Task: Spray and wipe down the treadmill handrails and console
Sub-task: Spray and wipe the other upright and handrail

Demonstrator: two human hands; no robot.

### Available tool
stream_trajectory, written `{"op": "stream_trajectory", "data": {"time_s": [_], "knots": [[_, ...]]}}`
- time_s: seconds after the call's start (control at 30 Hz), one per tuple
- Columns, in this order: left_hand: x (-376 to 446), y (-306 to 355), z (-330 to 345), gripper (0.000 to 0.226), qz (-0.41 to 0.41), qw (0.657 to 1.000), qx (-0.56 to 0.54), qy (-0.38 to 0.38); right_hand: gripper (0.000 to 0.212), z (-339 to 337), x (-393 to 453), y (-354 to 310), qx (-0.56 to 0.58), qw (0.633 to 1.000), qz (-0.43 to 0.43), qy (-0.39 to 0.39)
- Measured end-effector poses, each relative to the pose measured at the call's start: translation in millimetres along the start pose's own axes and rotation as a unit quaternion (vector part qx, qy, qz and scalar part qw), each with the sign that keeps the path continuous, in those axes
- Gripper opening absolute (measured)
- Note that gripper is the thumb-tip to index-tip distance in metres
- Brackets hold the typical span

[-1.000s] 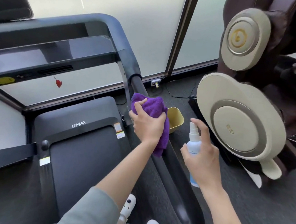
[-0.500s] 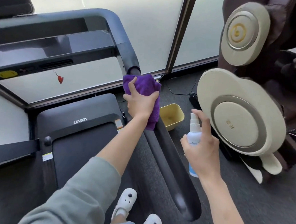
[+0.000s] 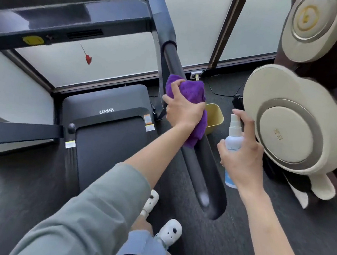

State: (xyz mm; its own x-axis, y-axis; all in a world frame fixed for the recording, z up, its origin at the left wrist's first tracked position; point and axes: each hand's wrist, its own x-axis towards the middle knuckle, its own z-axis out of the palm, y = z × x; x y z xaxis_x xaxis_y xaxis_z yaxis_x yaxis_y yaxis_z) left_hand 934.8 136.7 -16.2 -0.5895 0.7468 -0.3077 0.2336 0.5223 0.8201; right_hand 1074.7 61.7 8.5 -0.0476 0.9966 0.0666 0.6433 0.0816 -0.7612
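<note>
1. While the left hand (image 3: 182, 110) grips a purple cloth (image 3: 189, 92) bunched around the right handrail (image 3: 199, 161), its fingers curl over the cloth and rail.
2. Right of that hand, the right hand (image 3: 243, 157) wraps around a spray bottle (image 3: 233, 137), held upright, index finger on the nozzle.
3. Between the hands, lower on the floor, sits a yellow bin (image 3: 216, 117).
4. Up and left of the left hand is the console (image 3: 70, 21).
</note>
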Motion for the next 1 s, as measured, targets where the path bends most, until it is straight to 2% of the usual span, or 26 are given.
{"op": "stream_trajectory", "data": {"time_s": [0.3, 0.57, 0.7, 1.0], "knots": [[61.3, 27.6, -9.0, 0.074, -0.003, 1.0, 0.024, 0.005, 0.069, -14.2, -35.9, 11.4, 0.006, 1.0, 0.001, 0.022], [-48.1, -20.5, -1.8, 0.083, -0.002, 0.996, -0.08, -0.026, 0.067, -23.2, -30.4, 17.1, 0.009, 0.997, 0.024, 0.073], [-109.8, -42.8, 6.5, 0.084, -0.018, 0.996, -0.077, -0.036, 0.067, -30.7, -27.3, 15.6, 0.001, 0.995, 0.033, 0.098], [-120.4, -44.8, 7.2, 0.084, -0.022, 0.998, -0.044, -0.049, 0.067, -21.7, -33.5, 3.7, 0.011, 0.994, 0.009, 0.105]]}}
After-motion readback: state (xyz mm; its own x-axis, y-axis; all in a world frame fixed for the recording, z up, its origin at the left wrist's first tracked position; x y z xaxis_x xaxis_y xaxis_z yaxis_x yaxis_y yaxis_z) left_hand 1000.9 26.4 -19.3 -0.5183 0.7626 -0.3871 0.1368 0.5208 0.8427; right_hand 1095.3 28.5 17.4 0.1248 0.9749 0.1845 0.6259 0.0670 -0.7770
